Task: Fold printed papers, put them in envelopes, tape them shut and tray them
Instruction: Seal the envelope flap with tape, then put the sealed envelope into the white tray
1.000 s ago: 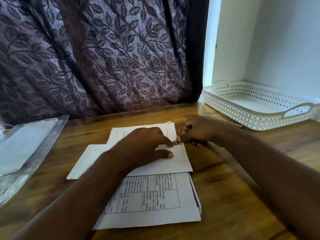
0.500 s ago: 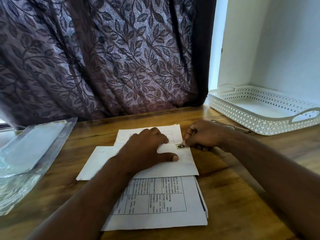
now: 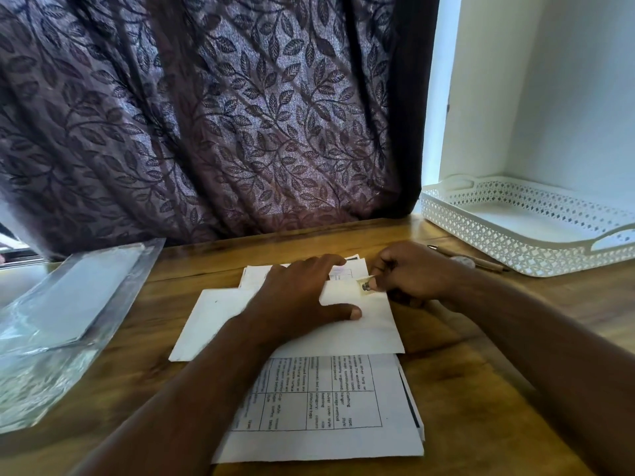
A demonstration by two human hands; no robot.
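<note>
A white envelope (image 3: 364, 328) lies across a stack of printed papers (image 3: 326, 407) on the wooden table. My left hand (image 3: 302, 297) lies flat on the envelope with straight fingers, pressing it down. My right hand (image 3: 409, 273) is curled at the envelope's upper right corner and pinches a small stamp-like sticker (image 3: 366, 286) against it. The white perforated tray (image 3: 536, 231) stands at the right back by the wall.
A clear plastic sleeve with white sheets (image 3: 65, 310) lies at the table's left. A pen (image 3: 470, 260) rests between my right hand and the tray. A patterned purple curtain (image 3: 213, 115) hangs behind the table.
My hands have stayed on the envelope. The small sticker at its upper right corner now lifts at one edge under my right fingers.
</note>
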